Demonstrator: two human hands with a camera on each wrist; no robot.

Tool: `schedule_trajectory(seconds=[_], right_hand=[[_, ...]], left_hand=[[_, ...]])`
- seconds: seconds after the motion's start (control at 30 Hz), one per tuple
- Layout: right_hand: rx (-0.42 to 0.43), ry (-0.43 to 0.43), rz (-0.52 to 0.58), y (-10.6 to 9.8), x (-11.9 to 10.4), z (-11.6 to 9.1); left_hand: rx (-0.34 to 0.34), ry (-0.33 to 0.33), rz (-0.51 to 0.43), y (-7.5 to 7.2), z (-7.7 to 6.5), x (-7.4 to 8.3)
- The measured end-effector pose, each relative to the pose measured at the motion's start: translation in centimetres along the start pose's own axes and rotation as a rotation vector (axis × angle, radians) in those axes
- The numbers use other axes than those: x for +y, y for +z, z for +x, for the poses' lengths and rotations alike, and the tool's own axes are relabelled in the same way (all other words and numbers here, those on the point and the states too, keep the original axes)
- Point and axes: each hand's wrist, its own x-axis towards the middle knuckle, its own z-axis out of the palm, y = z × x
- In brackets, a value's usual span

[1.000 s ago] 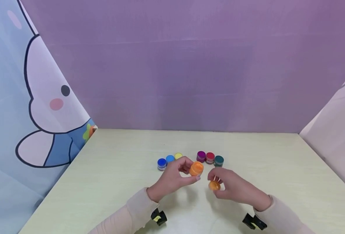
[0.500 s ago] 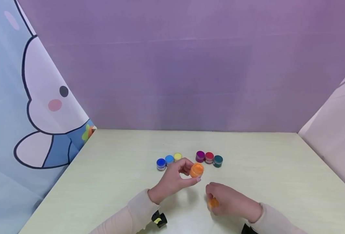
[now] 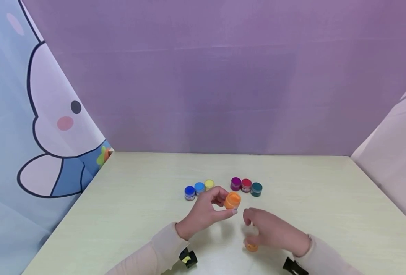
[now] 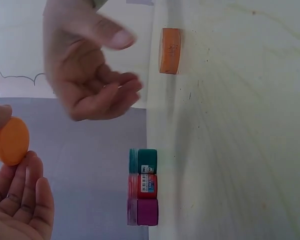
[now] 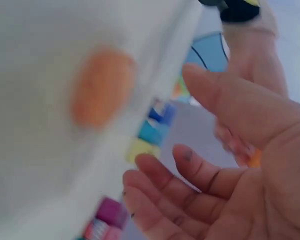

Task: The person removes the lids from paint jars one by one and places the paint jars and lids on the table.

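My left hand (image 3: 204,209) pinches an open orange paint jar (image 3: 232,200) between thumb and fingers, raised above the table. Its mouth tilts toward me and shows orange paint inside. The orange lid (image 4: 170,51) lies on the table in the left wrist view. My right hand (image 3: 275,231) hovers just above that lid, fingers and thumb spread apart with nothing between them. In the head view the hand partly covers the lid. The right wrist view shows the lid blurred, apart from the palm and fingers (image 5: 190,195).
Behind the left hand stand a dark blue jar (image 3: 189,193), a light blue jar (image 3: 199,188) and a yellow jar (image 3: 209,185). To their right are a purple jar (image 3: 235,183), a red jar (image 3: 246,185) and a green jar (image 3: 256,189). A purple cloth (image 3: 203,76) hangs behind the table.
My right hand moved down toward the near side with the orange lid, let go of it on the table and lifted a little. The left hand with the jar has hardly moved.
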Motion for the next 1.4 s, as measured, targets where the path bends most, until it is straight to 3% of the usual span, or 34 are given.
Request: schedule_trajectory(seconds=[0.1, 0.2, 0.3, 0.4, 0.67, 0.97, 1.4], right_hand=[[0.084, -0.081, 0.003, -1.8, 0.1, -0.1], [0.227, -0.159, 0.051, -3.5, -0.1, -0.5], [0.371, -0.196, 0.108, -4.5, -0.7, -0.6], [0.433, -0.212, 0.128, -4.6, -1.4, -0.4], [0.449, -0.267, 0.113, -3.2, -3.2, 1.2], [0.391, -0.179, 0.117, -2.7, -4.4, 1.9], [0.353, -0.091, 0.147, -2.6, -4.5, 2.4]], left_hand=[[0.001, 0.008, 0.005, 0.0, 0.0, 0.1], [0.005, 0.007, 0.018, -0.1, -0.2, 0.8], [0.000, 0.002, 0.031, -0.1, -0.3, 1.4], [-0.007, 0.001, 0.033, -0.1, -0.2, 1.1], [-0.012, 0.054, -0.001, 0.0, -0.1, 0.2], [0.007, 0.071, 0.071, -0.1, -0.2, 0.3], [0.001, 0.041, 0.079, 0.1, -0.1, 0.0]])
